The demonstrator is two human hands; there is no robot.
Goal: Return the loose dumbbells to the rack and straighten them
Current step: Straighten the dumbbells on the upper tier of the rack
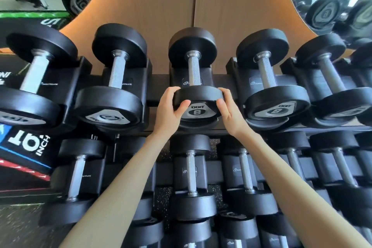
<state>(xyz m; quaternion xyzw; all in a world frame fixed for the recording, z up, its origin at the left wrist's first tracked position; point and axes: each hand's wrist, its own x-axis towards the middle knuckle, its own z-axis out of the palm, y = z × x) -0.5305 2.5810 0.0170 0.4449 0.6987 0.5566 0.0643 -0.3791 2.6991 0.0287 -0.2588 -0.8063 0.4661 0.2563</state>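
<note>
Wood wall (221, 16) behind rack (159, 86), near head of dumbbell (194, 70) between left hand (171, 110) and right hand (231, 113), fingers (172, 91) curled round rim

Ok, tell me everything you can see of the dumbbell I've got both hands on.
The dumbbell has two round black heads, rubbery-looking, joined by a knurled metal handle. It lies front to back in a black cradle in the middle of the top row. Its near end cap shows an 8. The left hand and right hand grip the near head from either side, thumbs on the end face.
</note>
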